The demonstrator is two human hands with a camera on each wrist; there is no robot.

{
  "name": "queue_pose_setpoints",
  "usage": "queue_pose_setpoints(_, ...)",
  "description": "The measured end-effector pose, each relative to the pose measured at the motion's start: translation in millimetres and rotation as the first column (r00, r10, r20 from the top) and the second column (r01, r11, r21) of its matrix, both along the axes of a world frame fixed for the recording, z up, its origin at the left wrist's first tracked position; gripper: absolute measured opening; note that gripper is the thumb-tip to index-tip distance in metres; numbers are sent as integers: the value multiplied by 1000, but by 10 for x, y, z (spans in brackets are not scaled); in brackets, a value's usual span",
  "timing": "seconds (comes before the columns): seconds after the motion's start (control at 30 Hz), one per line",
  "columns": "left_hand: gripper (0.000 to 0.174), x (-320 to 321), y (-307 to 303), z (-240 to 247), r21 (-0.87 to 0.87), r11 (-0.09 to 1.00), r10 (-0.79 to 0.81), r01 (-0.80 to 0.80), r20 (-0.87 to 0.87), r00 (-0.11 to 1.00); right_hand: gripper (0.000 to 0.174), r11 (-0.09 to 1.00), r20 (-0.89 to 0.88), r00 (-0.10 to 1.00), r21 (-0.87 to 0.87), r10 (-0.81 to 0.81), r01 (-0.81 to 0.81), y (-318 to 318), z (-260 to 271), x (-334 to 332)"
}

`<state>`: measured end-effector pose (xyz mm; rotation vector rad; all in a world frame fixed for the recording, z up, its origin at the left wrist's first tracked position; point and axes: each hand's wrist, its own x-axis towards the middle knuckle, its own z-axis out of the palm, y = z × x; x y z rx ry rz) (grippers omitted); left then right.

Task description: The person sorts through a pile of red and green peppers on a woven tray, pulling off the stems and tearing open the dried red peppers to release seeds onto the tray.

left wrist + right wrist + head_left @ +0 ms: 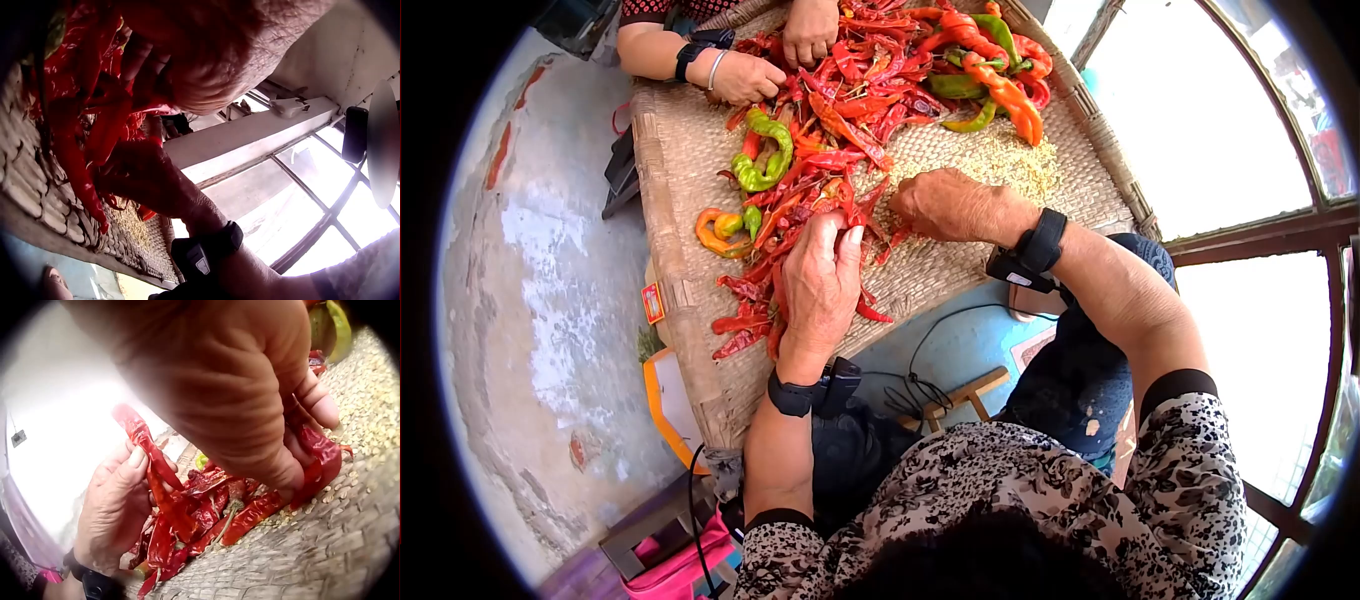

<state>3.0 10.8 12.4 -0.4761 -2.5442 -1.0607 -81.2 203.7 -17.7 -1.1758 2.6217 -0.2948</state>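
Observation:
My left hand (820, 285) is over the near part of a heap of dried red chili peppers (840, 120). Its thumb and fingers pinch a long red chili pepper (153, 456), whose tip sticks up past the thumb. To the right, my right hand (965, 205) is low over the woven tray (920, 275), between the heap and a scatter of pale seeds (1020, 165). In the right wrist view, its fingers and thumb pinch a wrinkled red chili pepper (322, 456) close over the weave. The fingers are partly hidden behind the palm.
Another person's hands (745, 80) work at the heap's far left. Fresh red and green peppers (990, 60) lie at the back right; a curled green pepper (765, 155) lies left. Windows (1230, 130) flank the right side. A wooden stool (970, 392) and black cable (915, 350) are below.

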Motion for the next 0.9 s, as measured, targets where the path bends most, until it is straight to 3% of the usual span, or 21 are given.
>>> queue_pose_setpoints(0.23, 17, -11, -24, -43, -31, 999, 10, -10, 14, 1000, 14, 1000, -34, 999, -6, 29, -29, -40, 46, 40)
queue_pose_setpoints(0.33, 17, -25, -19, -46, -62, 998, -2, -3, -70, 998, 14, 999, -56, 998, -39, 26, -28, -31, 48, 37)
queue_pose_setpoints(0.43, 15, -9, -10, -35, -48, 999, 0, 3, 54, 999, 14, 997, -16, 997, -35, 69, -69, -1, 12, 32)
queue_pose_setpoints(0.5, 15, -13, -10, -57, -33, 999, -11, 12, 46, 999, 14, 978, -75, 992, -175, 99, -111, 15, -33, 57)
queue_pose_setpoints(0.63, 14, -5, -6, -50, -37, 999, -16, 18, 56, 998, 14, 991, -60, 994, -96, 92, -98, 18, 67, 80)
queue_pose_setpoints(0.7, 14, 0, -1, -48, -32, 999, -8, 10, 62, 998, 14, 1000, -1, 1000, -15, 17, -17, 58, 189, 54)
queue_pose_setpoints(0.83, 14, 4, 5, -46, -44, 999, -9, 11, 49, 999, 13, 993, 30, 999, -116, -26, 29, 265, 289, -89)
queue_pose_setpoints(0.9, 14, 4, -1, -65, -64, 998, -22, 27, 78, 997, 12, 995, 248, 969, -95, -6, 30, 358, 433, -131)
